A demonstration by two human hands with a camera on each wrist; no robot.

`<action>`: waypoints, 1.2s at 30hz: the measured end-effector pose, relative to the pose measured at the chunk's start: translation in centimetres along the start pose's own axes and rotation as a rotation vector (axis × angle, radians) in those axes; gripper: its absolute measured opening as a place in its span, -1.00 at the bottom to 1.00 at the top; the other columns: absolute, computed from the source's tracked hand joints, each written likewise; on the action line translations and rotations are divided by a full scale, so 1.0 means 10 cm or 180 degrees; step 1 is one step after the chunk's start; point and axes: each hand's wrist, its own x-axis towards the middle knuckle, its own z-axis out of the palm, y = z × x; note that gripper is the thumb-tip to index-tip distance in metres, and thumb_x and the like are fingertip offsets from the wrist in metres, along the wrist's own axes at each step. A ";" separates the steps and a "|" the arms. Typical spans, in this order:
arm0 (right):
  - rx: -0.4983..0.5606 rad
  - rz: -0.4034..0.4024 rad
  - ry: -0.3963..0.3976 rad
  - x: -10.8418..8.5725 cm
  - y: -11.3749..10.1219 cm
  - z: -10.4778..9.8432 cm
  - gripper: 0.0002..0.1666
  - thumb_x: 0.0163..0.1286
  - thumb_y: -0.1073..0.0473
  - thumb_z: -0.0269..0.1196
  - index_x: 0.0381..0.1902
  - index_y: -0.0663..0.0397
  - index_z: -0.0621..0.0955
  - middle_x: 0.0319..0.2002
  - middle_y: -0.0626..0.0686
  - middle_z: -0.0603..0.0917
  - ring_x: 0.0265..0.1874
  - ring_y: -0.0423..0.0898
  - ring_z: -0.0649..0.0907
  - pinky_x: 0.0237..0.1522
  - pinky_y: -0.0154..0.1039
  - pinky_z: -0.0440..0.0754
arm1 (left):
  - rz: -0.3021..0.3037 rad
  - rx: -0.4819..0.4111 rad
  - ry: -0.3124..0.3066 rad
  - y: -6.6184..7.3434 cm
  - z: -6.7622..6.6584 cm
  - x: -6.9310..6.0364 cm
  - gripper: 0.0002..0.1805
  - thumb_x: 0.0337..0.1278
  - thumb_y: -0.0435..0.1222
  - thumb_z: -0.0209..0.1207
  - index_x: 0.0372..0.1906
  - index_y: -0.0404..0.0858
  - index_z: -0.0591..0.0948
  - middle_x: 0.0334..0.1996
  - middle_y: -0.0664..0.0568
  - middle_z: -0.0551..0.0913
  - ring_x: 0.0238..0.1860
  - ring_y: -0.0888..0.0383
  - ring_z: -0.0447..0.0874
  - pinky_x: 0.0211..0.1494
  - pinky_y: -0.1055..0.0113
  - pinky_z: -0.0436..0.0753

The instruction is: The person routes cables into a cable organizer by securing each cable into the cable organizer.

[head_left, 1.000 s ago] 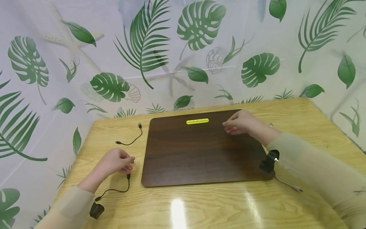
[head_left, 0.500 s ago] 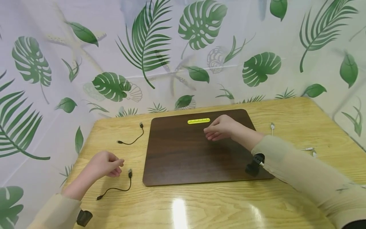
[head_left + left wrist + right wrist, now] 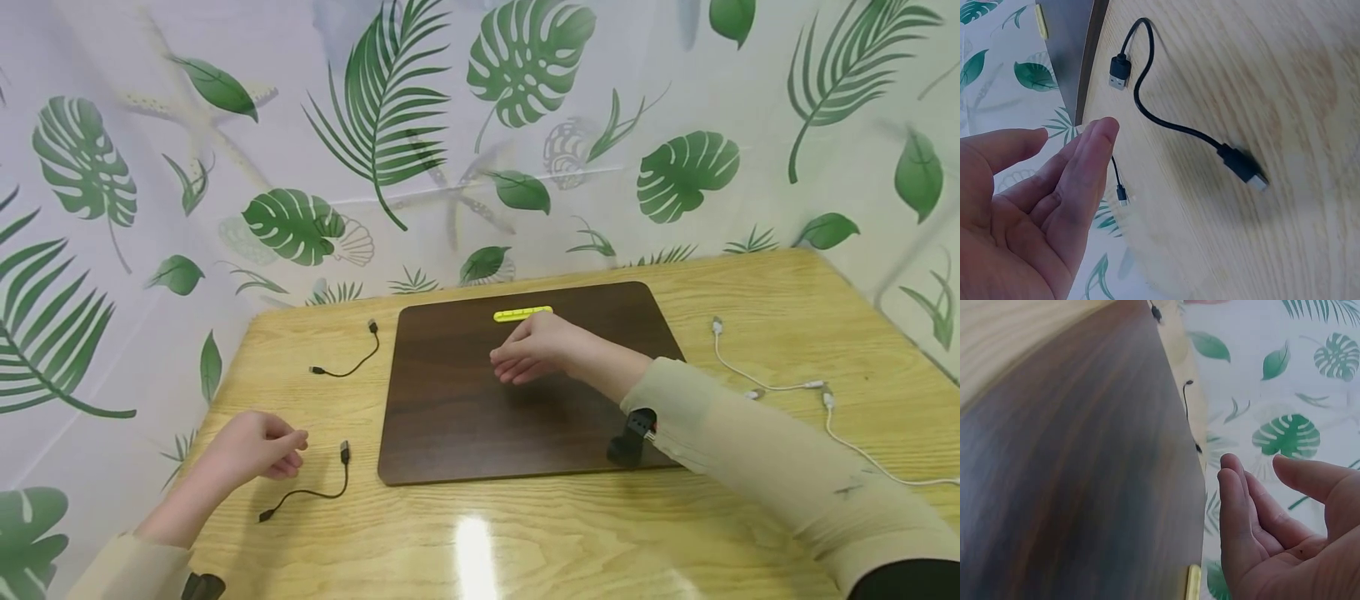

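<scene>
My left hand [image 3: 251, 450] hovers over the table's left side, fingers relaxed with a gap between thumb and fingertips. Beside it lies a short black USB cable [image 3: 1166, 124], its two plugs resting on the wood. Farther back on the left is a second black USB cable [image 3: 358, 363]. My right hand [image 3: 536, 348] hangs above the dark brown board [image 3: 450, 417], holding nothing; in the right wrist view its thumb and fingers stand apart. Just behind that hand, near the board's far edge, sits a yellow slotted strip [image 3: 517, 314], partly covered by the hand in the head view.
White cables [image 3: 757, 381] lie on the table right of the board, one partly hidden by the right sleeve [image 3: 720, 417]. Leaf-printed cloth [image 3: 450, 125] covers the walls behind and at the sides. The wooden table [image 3: 390, 542] reaches around the board.
My right hand has swept left across the board, uncovering white cables on the right. My left hand has drawn back left and toward me, away from the nearer black cable.
</scene>
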 end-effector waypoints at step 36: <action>0.0377 -0.0040 -0.0639 0.20 -0.09 1.11 -0.77 0.47 0.33 0.35 -0.09 0.47 0.77 -0.50 0.01 0.79 -0.52 -0.23 0.78 -0.28 -0.31 0.84 | -0.0115 0.0636 0.0164 -0.39 0.09 -0.22 -0.83 0.31 -0.31 0.38 -0.17 -0.37 0.81 -0.41 0.08 0.81 -0.42 0.21 0.70 -0.28 0.22 0.71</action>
